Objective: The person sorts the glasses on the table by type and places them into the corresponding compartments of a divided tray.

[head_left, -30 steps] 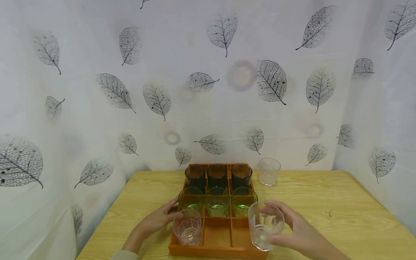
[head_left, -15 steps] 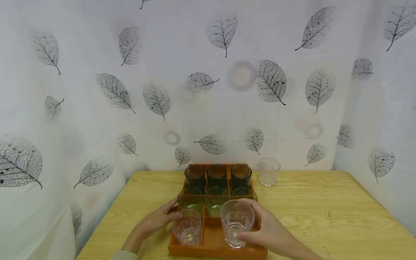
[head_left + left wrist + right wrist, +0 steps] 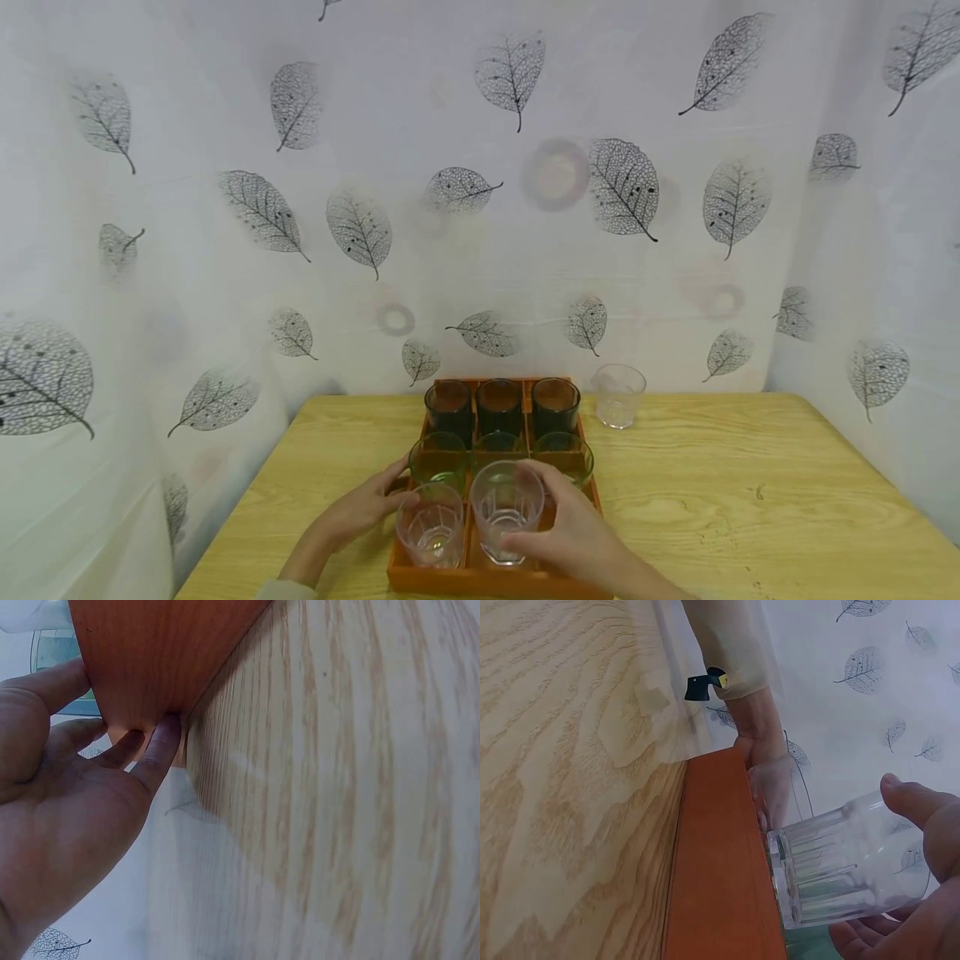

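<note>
My right hand (image 3: 570,533) grips a clear glass (image 3: 506,521) by its side, thumb toward the front. The glass is roughly upright over the middle front compartment of the brown wooden tray (image 3: 450,581). In the right wrist view its base (image 3: 784,877) is near the tray's rim; whether it touches the compartment floor cannot be told. Against the tray's left side rests my left hand (image 3: 356,517); its fingers (image 3: 161,746) touch the outer wall in the left wrist view. A second clear glass (image 3: 431,533) stands in the front left compartment, beside the left thumb.
Green glasses (image 3: 438,467) fill the tray's middle row, partly hidden by the right hand. Dark glasses (image 3: 500,408) form the back row. Another clear glass (image 3: 618,400) stands on the wooden table (image 3: 720,483) behind right. A leaf-patterned curtain (image 3: 480,250) surrounds the table.
My right hand has carried the clear glass leftward from the tray's front right corner to the middle front compartment. The left hand has stayed in place.
</note>
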The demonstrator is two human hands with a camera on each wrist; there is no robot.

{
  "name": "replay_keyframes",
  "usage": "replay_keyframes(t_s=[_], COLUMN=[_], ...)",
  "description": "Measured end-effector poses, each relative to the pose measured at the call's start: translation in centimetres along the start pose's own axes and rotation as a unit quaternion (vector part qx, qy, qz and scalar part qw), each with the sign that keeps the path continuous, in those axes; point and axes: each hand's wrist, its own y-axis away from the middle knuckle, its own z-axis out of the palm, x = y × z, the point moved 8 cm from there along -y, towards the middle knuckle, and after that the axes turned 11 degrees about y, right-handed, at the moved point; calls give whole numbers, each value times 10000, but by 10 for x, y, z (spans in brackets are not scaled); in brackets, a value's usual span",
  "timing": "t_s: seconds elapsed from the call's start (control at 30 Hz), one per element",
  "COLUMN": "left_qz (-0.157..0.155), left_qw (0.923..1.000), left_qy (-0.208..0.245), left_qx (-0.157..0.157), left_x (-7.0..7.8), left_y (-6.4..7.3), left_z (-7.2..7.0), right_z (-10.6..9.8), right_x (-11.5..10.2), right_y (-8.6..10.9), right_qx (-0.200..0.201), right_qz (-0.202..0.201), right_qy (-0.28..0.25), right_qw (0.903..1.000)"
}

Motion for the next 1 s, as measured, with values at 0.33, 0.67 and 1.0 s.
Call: replay_keyframes(t_s=[0.33, 0.67, 1.0], left_qz=[35, 39, 75], left_qw=[10000, 10000, 9999], left_qy=[-22, 47, 57], left_qx=[-32, -67, -86], left_x=[0, 1, 2], left_y=[0, 1, 0], left_z=[0, 1, 2], right_z=[16, 20, -1], right_x=[4, 10, 2], right_y=[3, 8, 18], right_qx=[-103, -339, 35], right_qz=[233, 234, 47], right_qy=[75, 355, 617], right_qw=[9996, 9985, 9981])
